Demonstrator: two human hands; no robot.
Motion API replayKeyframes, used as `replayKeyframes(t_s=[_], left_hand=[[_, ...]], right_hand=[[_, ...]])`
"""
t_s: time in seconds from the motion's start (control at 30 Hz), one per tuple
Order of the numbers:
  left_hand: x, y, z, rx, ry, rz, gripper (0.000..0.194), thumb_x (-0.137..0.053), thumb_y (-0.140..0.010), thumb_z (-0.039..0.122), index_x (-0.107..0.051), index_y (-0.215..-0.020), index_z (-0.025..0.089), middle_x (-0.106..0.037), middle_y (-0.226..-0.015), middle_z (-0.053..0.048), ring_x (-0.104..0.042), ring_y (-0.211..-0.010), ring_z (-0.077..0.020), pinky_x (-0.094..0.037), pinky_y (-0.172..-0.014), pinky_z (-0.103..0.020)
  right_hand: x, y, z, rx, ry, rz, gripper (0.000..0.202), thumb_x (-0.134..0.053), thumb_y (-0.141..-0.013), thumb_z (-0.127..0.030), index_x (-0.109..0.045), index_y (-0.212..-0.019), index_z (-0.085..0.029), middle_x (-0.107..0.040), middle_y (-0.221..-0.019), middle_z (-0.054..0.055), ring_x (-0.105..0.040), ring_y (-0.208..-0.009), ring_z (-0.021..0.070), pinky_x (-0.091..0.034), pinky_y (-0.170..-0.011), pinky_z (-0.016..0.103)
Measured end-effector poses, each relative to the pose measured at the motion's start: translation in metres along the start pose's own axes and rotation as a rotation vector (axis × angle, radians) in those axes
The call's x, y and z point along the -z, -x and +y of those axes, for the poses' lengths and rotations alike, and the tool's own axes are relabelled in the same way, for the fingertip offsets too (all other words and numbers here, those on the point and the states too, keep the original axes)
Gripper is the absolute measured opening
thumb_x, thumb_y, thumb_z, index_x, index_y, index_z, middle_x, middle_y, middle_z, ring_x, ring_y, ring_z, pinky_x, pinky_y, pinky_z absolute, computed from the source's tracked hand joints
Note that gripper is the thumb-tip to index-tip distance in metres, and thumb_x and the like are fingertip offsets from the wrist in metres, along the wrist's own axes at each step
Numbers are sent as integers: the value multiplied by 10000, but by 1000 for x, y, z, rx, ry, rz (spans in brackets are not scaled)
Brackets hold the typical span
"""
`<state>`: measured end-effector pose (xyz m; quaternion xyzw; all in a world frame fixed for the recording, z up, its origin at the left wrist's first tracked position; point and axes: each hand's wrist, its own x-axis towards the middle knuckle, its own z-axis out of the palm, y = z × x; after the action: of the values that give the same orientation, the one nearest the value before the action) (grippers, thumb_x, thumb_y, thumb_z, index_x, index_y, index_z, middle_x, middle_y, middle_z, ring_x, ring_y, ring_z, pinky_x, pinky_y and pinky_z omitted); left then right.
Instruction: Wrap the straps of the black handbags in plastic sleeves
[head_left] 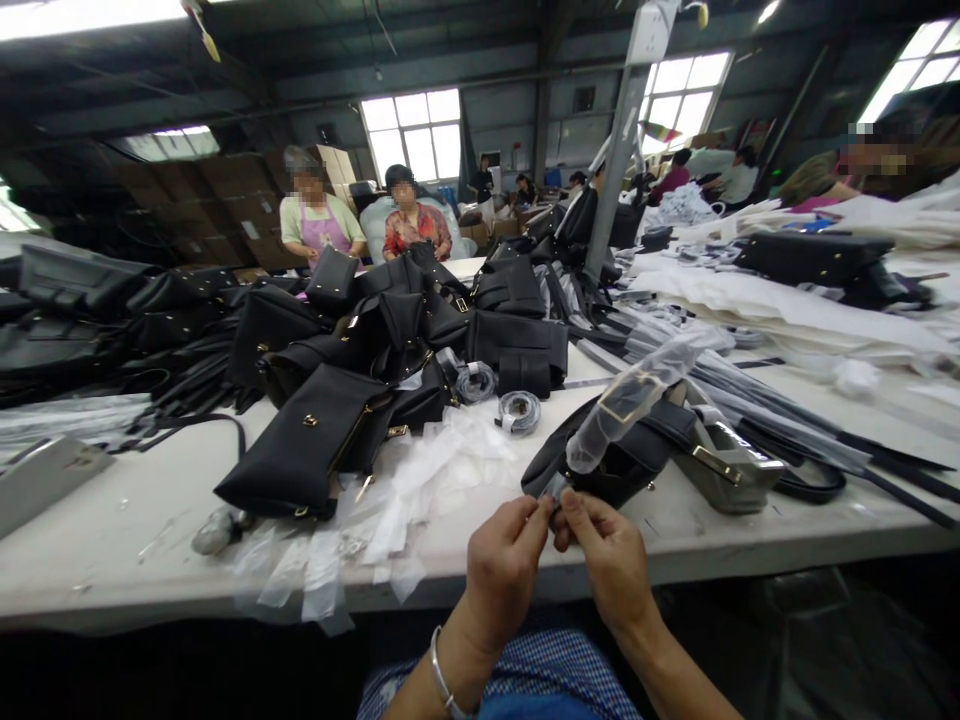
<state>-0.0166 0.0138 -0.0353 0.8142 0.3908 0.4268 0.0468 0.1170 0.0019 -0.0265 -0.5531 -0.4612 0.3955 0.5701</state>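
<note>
My left hand, with a silver bangle at the wrist, pinches at the near edge of a black bag. My right hand is closed beside it, its fingertips almost touching the left ones. Between the fingertips is a small dark piece with a bit of clear film, too small to name. The black bag lies at the table's front edge, and a strip wrapped in clear plastic with a gold-coloured frame inside rests on it. A grey bag stands just right of it.
Black bags are heaped at the left and centre of the white table. Clear plastic pieces and coiled straps lie nearer. Wrapped straps spread rightward. A metal post rises behind; people are across the table.
</note>
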Motion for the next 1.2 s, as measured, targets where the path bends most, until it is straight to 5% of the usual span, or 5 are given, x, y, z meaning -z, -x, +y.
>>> replayKeyframes(t_s=[0.63, 0.83, 0.93, 1.03, 1.2], left_hand=[[9, -11, 7, 799, 848, -270, 343, -627, -886, 471, -692, -932, 138, -696, -789, -45, -616, -596, -137, -483, -548, -218], [2, 3, 4, 776, 667, -126, 363, -622, -880, 513, -707, -939, 164, -685, -789, -43, -608, -730, -181, -464, -620, -231], [0, 5, 5, 782, 689, -119, 376, -629, -874, 518, -722, -987, 171, -688, -769, -42, -616, -734, -197, -465, -616, -239], [-2, 3, 8, 771, 691, -114, 371, -622, -885, 499, -730, -1033, 176, -678, -753, -34, -613, -726, -198, -469, -638, -248], [0, 2, 15, 785, 683, -82, 391, -641, -863, 518, -745, -1032, 182, -668, -681, -30, -627, -712, -215, -493, -646, -268]], right_hand=[[20, 1, -1, 2, 77, -128, 442, -606, -926, -530, -640, -651, -186, -568, -551, -8, -545, -509, 150, -414, -536, 259], [121, -3, 4, 187, 349, 467, 405, -556, -946, -509, -675, -709, -204, -515, -507, -14, -525, -507, 171, -437, -587, 288], [185, -36, 8, 200, 548, 795, 392, -504, -934, -517, -706, -1007, -189, -708, -969, 103, -637, -967, 277, -455, -917, 379], [229, -80, 14, 88, 609, 687, 376, -635, -812, -535, -746, -909, -189, -599, -1336, 141, -439, -1321, 339, -275, -1133, 441], [251, -123, 22, -123, 420, 502, 411, -698, -733, -574, -762, -673, -172, -753, -940, 161, -613, -1093, 370, -439, -954, 491]])
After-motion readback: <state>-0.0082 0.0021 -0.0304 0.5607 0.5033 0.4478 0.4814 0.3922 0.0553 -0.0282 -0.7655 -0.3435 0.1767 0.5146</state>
